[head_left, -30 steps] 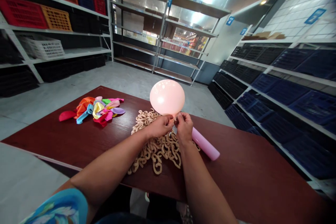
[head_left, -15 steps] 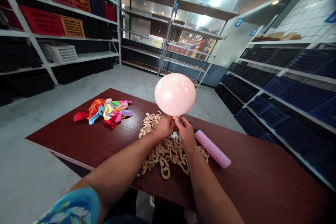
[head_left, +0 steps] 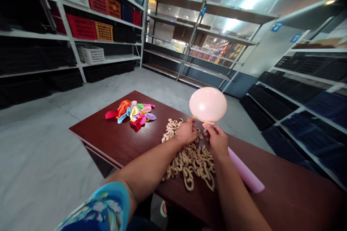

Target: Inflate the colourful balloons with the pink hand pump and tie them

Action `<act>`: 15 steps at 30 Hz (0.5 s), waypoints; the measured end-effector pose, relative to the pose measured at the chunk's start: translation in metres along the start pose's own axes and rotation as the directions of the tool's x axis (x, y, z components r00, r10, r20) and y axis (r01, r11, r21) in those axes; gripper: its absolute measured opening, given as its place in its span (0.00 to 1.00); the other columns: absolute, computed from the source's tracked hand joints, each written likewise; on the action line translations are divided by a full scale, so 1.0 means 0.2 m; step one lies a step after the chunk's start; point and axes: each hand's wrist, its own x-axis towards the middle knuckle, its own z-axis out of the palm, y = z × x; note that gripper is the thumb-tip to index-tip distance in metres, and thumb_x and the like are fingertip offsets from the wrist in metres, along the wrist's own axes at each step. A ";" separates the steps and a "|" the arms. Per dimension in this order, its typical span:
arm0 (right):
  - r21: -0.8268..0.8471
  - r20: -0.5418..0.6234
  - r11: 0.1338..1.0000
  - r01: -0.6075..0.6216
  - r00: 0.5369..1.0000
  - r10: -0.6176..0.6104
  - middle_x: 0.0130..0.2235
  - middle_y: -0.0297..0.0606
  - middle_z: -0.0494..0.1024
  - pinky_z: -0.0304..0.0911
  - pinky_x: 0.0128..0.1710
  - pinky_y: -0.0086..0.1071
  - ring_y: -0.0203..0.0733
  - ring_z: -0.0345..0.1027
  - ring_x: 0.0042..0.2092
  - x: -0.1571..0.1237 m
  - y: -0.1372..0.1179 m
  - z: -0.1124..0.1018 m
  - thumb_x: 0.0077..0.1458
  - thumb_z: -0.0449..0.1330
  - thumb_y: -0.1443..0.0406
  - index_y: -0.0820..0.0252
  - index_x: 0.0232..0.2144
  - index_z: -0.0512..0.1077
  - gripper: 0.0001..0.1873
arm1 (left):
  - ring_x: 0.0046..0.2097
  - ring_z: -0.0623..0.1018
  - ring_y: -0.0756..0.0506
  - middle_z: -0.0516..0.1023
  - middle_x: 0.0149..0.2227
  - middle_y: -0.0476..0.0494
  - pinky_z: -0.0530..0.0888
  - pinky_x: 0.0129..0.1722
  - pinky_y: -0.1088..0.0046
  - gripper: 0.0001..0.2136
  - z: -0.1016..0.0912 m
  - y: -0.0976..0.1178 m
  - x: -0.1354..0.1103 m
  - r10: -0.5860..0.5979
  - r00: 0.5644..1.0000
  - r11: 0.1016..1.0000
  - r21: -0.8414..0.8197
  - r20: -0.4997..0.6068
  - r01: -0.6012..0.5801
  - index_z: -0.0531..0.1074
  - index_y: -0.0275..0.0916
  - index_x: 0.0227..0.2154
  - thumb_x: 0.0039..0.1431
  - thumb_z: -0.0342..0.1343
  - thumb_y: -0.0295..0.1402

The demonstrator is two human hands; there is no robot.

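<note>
A blown-up pale pink balloon (head_left: pixel 208 104) stands above the dark red table (head_left: pixel 121 140). My right hand (head_left: pixel 216 139) pinches its neck from below. My left hand (head_left: pixel 187 132) has come off the neck and hovers with curled fingers just over a heap of beige chain-like links (head_left: pixel 191 158), close to the balloon. Whether the left hand grips a link I cannot make out. A pink tube-shaped pump (head_left: pixel 245 173) lies on the table to the right of my right forearm.
A pile of flat coloured balloons (head_left: pixel 132 112) lies at the far left of the table. Metal shelving with red, orange, white and black crates (head_left: pixel 86 29) lines the left wall; dark blue bins (head_left: pixel 311 115) fill shelves on the right. Grey floor surrounds the table.
My head has turned left, shifting everything rightward in view. My left hand let go of the balloon neck and dropped toward the links; the right hand alone keeps the balloon.
</note>
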 end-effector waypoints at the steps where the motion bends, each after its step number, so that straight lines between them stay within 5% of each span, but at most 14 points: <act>1: -0.018 -0.019 1.000 -0.015 1.000 0.015 0.17 0.26 0.65 0.48 0.15 0.22 0.27 0.54 0.18 0.01 0.00 0.01 0.37 0.64 0.56 0.62 0.27 0.71 0.17 | 0.36 0.74 0.47 0.75 0.34 0.41 0.69 0.37 0.72 0.16 0.00 0.00 0.00 -0.016 1.000 1.000 0.006 -0.001 0.016 0.63 0.36 0.46 0.54 0.44 0.33; 7: -0.161 -0.060 0.987 -0.024 0.998 0.015 0.20 0.28 0.70 0.57 0.18 0.23 0.31 0.61 0.21 0.15 0.03 0.05 0.37 0.63 0.54 0.60 0.24 0.70 0.16 | 0.35 0.74 0.45 0.76 0.31 0.41 0.70 0.37 0.71 0.22 0.00 0.01 -0.02 -0.005 0.999 0.998 0.064 0.052 0.002 0.70 0.38 0.34 0.58 0.36 0.46; 15: -0.194 -0.104 0.977 -0.087 0.992 0.068 0.25 0.31 0.71 0.61 0.18 0.24 0.33 0.66 0.25 0.40 -0.04 0.16 0.36 0.61 0.56 0.59 0.25 0.66 0.15 | 0.36 0.75 0.44 0.76 0.33 0.40 0.70 0.37 0.70 0.23 -0.02 0.03 -0.03 -0.010 0.995 0.996 0.086 0.104 0.001 0.72 0.38 0.34 0.59 0.32 0.41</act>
